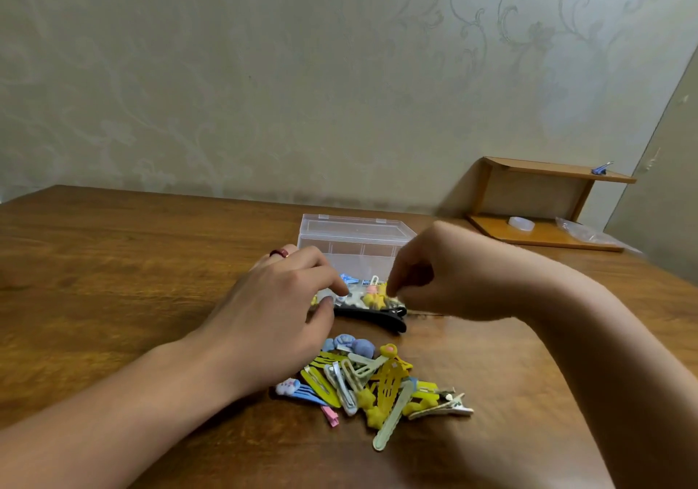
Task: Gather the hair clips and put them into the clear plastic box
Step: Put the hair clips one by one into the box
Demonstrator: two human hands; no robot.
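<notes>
Fingers [332, 284] of my left hand [279, 311] curl loosely over small colourful hair clips [372, 294] beside the clear plastic box [355, 243]; my right hand [445, 273] pinches among them, though I cannot tell what it holds. More pastel clips [374, 379] lie heaped on the brown wooden table [113, 262], near a long black clip [377, 316].

A glossy, wood-grain counter [113, 262] fills the lower frame. At centre stands a smooth, clear plastic box [353, 241]. Below it, a heap of matt, painted hair clips [372, 379], beside a shiny black plastic clip [377, 316]. At right, a smooth wooden shelf [544, 201].
</notes>
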